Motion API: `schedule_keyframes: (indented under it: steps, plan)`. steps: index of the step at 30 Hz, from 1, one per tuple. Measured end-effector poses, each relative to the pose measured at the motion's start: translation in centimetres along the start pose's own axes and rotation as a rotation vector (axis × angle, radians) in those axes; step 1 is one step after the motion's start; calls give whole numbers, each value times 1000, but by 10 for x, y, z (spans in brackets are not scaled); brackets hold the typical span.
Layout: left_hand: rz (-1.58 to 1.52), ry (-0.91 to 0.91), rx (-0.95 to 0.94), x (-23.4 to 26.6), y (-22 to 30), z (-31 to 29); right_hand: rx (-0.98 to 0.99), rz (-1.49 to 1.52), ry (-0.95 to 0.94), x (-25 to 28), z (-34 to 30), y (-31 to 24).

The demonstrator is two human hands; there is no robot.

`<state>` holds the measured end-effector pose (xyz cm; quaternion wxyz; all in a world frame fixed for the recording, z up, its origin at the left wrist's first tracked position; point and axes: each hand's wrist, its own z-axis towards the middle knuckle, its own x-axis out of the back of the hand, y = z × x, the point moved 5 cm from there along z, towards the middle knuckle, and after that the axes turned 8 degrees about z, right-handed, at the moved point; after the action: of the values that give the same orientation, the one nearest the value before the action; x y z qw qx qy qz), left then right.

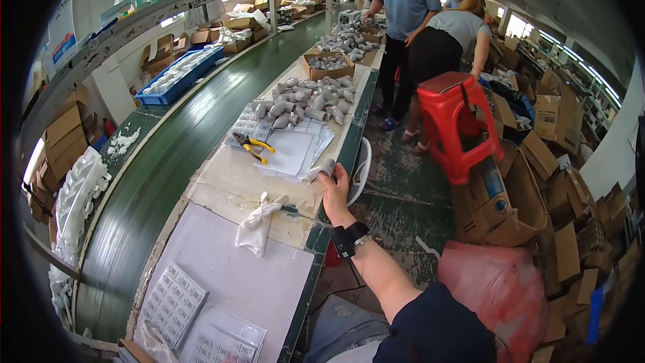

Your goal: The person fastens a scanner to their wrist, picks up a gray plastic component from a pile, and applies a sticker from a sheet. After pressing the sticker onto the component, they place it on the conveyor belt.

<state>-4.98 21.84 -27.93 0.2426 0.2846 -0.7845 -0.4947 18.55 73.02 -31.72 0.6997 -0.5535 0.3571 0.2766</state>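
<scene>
Your bare right hand (335, 192) had its fingers curled partway closed around a small grey cylindrical plastic-looking piece (326, 167), which sat at eleven o'clock from your palm, against the fingertips, black-and-yellow metal pliers (254, 146) lay at ten o'clock.

Rows of repeated dark print stand on the white label sheet (172, 301) at near left and on the second sheet (227, 340) beside it. A cardboard carton (480, 214) at right bears a blue printed mark (498, 203).
</scene>
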Motion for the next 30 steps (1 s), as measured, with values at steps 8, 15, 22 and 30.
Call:
schedule_keyframes:
  steps: [8, 15, 22, 30]
  plan:
    - [-16, 20, 30, -4, 7, -5, -13, 33, 13, -1, -2, -2]
    - [-5, 28, 20, -3, 6, -2, -13, 36, 18, -4, -3, -3]
    - [-1, 34, 10, -1, 1, 3, -1, 10, -11, -3, 1, -6]
    - [-20, 18, -26, 0, 2, 2, 2, 61, 2, -5, -1, -5]
